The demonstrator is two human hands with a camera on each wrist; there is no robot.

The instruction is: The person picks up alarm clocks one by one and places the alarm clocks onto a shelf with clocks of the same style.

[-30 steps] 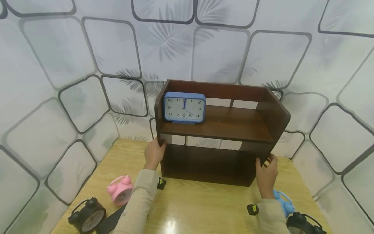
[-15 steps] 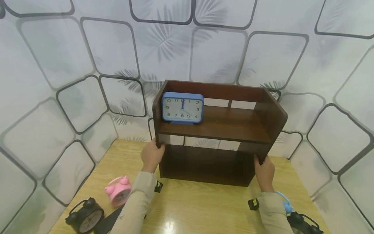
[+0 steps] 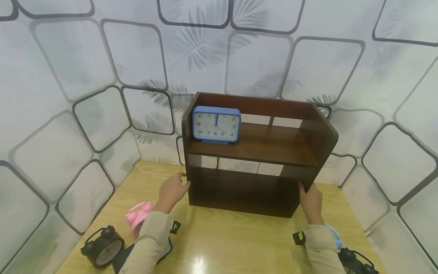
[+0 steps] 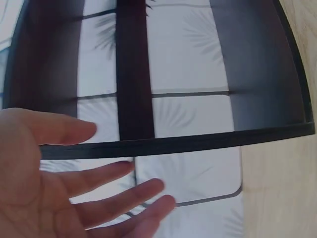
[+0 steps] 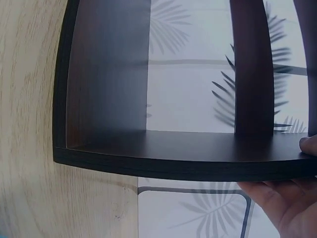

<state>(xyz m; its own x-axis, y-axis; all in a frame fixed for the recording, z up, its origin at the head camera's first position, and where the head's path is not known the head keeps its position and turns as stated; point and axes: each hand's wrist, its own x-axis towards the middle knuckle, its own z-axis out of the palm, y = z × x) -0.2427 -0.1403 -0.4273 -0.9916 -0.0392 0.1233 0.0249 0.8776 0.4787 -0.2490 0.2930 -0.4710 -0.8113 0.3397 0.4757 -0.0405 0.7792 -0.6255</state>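
A dark brown two-tier desktop shelf (image 3: 260, 142) stands upright on the table, with a blue rectangular clock (image 3: 216, 125) at the left of its upper tier. My left hand (image 3: 172, 191) is at the shelf's left side panel. Seen from the left wrist, its thumb and straight, spread fingers (image 4: 124, 203) lie on either side of the panel's edge without gripping it. The right hand (image 3: 312, 201) grips the right side panel, fingers (image 5: 277, 198) against the outer face and the thumb (image 5: 309, 145) on the inside.
Near my left forearm sit a pink alarm clock (image 3: 137, 217), a black alarm clock (image 3: 103, 247) and a dark flat object (image 3: 123, 255). Beside the right forearm are a blue item (image 3: 337, 238) and another black alarm clock (image 3: 357, 260). Patterned walls (image 3: 256, 64) close in the wooden table (image 3: 226, 243).
My left hand has let go of the left panel and moved down and toward me. The right hand's fingers have closed on the right panel. The shelf and blue clock stay in place.
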